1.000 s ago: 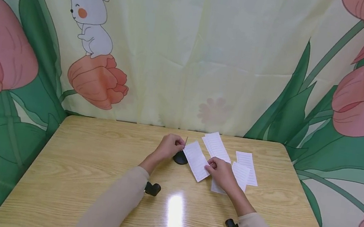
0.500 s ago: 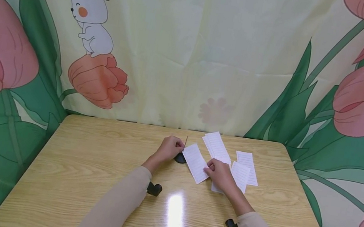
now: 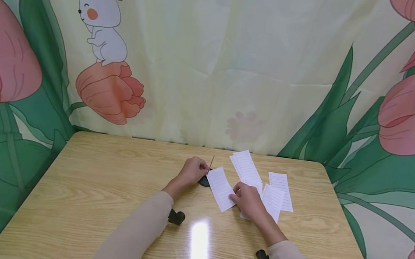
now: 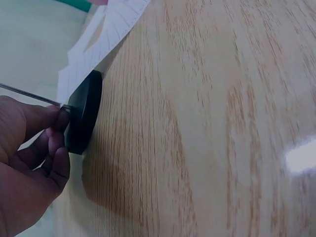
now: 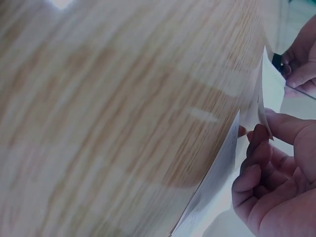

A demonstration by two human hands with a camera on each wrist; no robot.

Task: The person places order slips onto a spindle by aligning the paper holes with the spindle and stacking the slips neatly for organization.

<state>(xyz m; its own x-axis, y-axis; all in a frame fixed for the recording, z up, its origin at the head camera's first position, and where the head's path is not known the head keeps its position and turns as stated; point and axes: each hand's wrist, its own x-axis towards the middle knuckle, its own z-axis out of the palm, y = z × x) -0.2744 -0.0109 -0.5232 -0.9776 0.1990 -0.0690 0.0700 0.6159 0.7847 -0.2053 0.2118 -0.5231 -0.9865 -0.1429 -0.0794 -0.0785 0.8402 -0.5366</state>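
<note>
A person in beige sleeves (image 3: pixel 133 232) holds a lined paper slip (image 3: pixel 220 190) between both hands above a wood-grain table (image 3: pixel 105 177), just right of the middle of its far edge. The left hand (image 3: pixel 190 173) pinches with thumb and fingertips together on the slip's far left corner, beside a thin rod (image 3: pixel 211 162) that rises from a black round base (image 3: pixel 203 181); whether the rod passes through the paper cannot be told. The right hand (image 3: pixel 249 200) clamps thumb and forefinger on the slip's right side, near its lower corner, its other fingers curled. More lined slips lie toward the table's far right corner: an overlapping pair (image 3: pixel 244 164) reaching almost to the far edge, one slip (image 3: pixel 272 200) just beside the right hand, and another (image 3: pixel 280 190) partly beneath it, farthest right. Small black devices (image 3: pixel 177 217) show at both wrists, and a streak of light (image 3: pixel 200 252) gleams toward the near edge. Behind the far edge hangs a curtain (image 3: pixel 186 55) printed with tulips and a white rabbit (image 3: pixel 105 22).
</note>
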